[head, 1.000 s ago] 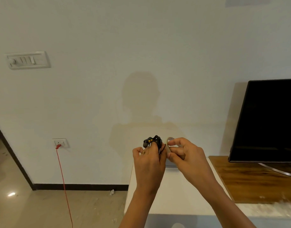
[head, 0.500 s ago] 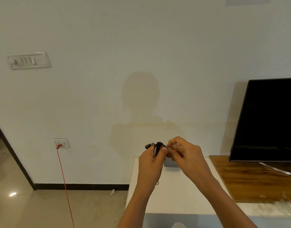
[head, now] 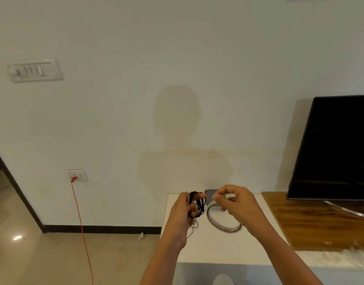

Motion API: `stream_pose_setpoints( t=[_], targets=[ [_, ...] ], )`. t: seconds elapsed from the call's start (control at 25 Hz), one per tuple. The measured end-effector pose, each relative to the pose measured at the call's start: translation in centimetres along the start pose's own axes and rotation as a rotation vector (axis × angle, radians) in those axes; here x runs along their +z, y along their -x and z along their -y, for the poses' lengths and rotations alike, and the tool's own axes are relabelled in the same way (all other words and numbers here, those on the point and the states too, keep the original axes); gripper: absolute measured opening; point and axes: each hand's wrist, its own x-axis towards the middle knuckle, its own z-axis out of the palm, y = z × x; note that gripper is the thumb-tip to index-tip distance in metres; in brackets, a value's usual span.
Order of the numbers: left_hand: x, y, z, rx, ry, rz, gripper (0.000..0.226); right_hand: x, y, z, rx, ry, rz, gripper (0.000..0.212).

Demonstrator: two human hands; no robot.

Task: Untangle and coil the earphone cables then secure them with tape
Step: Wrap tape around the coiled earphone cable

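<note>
My left hand (head: 182,214) grips a coiled bundle of black earphone cable (head: 198,204), with one thin loose end hanging below it. My right hand (head: 236,204) is just to the right of the bundle and pinches the free end of a strip of clear tape (head: 211,197) between thumb and forefinger. The tape roll (head: 222,222), a thin ring, hangs blurred below my right hand over the white table (head: 207,249). Whether the roll touches the table I cannot tell.
A small grey object (head: 210,191) lies on the table against the wall, partly behind my hands. A wooden stand (head: 312,221) carries a black television (head: 339,149) at the right. A red cord (head: 81,225) runs from a wall socket (head: 76,175) down to the floor.
My hands have come down a little and moved apart. The tape roll, hidden behind my right hand before, now hangs below it, and a strip of tape shows between the hands.
</note>
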Motion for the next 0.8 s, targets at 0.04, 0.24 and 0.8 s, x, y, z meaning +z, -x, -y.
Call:
stream_pose_setpoints(
  t=[0.04, 0.24, 0.8],
  targets=[
    [-0.1, 0.0, 0.1, 0.018, -0.047, -0.006, 0.047, -0.1, -0.1, 0.0, 0.014, -0.023, -0.01, 0.01],
    [-0.6, 0.3, 0.7, 0.162, -0.315, 0.073, 0.037, -0.2, -0.9, 1.1, 0.041, -0.186, 0.111, 0.008],
    [-1.9, -0.4, -0.9, 0.231, -1.179, 0.222, 0.019, 1.4, -1.9, -0.4, 0.31, -0.241, 0.474, 0.008]
  ],
)
